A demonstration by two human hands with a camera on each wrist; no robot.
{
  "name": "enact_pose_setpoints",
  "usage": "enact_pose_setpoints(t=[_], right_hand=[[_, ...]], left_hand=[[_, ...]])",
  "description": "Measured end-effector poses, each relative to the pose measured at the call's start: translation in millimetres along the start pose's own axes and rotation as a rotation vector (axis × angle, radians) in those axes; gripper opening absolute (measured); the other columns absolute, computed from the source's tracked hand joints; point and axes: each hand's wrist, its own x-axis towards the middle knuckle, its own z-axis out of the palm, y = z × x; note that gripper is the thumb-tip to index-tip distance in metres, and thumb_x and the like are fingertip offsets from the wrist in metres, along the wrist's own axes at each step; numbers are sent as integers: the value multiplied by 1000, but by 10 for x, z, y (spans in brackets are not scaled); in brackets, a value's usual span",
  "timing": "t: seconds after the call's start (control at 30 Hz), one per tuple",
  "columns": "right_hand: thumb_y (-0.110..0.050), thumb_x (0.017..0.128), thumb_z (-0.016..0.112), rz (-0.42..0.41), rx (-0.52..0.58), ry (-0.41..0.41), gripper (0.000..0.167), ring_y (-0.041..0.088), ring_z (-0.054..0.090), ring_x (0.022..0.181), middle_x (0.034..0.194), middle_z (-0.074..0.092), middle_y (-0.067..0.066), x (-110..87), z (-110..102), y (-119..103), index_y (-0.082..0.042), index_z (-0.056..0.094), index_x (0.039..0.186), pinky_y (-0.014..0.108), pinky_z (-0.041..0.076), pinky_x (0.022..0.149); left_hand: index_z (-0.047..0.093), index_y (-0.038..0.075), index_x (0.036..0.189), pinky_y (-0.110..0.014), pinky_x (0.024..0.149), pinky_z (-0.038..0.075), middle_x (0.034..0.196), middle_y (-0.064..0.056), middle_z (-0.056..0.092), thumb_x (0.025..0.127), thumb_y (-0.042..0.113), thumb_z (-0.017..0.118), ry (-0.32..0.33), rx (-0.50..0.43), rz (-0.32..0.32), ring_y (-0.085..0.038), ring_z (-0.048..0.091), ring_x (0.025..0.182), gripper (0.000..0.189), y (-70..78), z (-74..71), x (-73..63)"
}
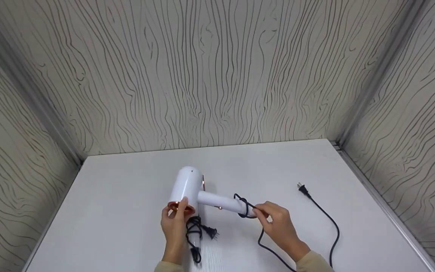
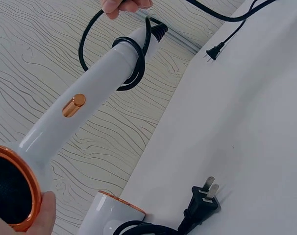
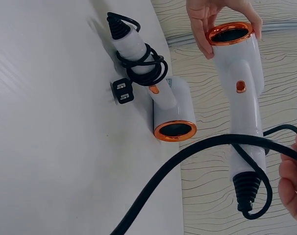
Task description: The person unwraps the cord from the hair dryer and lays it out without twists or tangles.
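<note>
My left hand [image 1: 174, 226] holds a white hair dryer [image 1: 186, 185] by its barrel, at the orange-copper rim, with the thumb on the rim. The dryer's handle points right, raised over the table. Black power cord [image 3: 160, 171] loops around the handle's lower end, as the left wrist view also shows. My right hand [image 1: 278, 223] pinches this cord between thumb and fingers beside the handle end. From there the cord drops toward the front edge of the head view. A second white hair dryer [image 3: 185, 103] lies on the table below, its cord wound around its handle.
A two-pin plug [image 1: 303, 189] lies on the right of the white table [image 1: 127, 196], its cord curving toward the front. The second dryer's plug [image 1: 210, 232] sticks out beside its wound cord. Wood-patterned panels [image 1: 210, 75] enclose the table's back and sides.
</note>
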Motion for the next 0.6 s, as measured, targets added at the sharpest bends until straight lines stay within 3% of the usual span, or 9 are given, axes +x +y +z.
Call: enact_pose_setpoints(t=[0.17, 0.3, 0.43, 0.6], right_hand=[[3, 78, 74, -36, -32, 53, 10, 3, 55, 58, 65, 64, -2, 35, -43, 64, -6, 70, 79, 7, 45, 53], [8, 72, 76, -56, -58, 86, 16, 4, 53, 56, 63, 62, -2, 52, -64, 105, -6, 70, 78, 8, 44, 52], [14, 64, 78, -50, -72, 93, 26, 4, 52, 55, 62, 62, -2, 48, -73, 133, -6, 70, 77, 8, 42, 51], [13, 64, 78, -19, -84, 90, 25, 2, 49, 55, 61, 60, -3, 22, -79, 169, -7, 68, 75, 9, 40, 49]], left_hand=[[33, -5, 137, -27, 81, 60, 133, -32, 51, 91, 36, 62, -29, 19, 6, -10, 66, 86, 68, -6, -19, 6], [34, -4, 136, -31, 84, 60, 132, -31, 51, 91, 36, 61, -37, 34, 6, -11, 66, 86, 66, -5, -20, 6], [35, -4, 136, -34, 86, 60, 132, -31, 51, 92, 36, 60, -43, 52, 12, -12, 66, 89, 65, -8, -19, 3], [35, -4, 137, -35, 87, 60, 134, -31, 51, 93, 36, 59, -47, 66, 20, -14, 67, 91, 65, -6, -38, 8]])
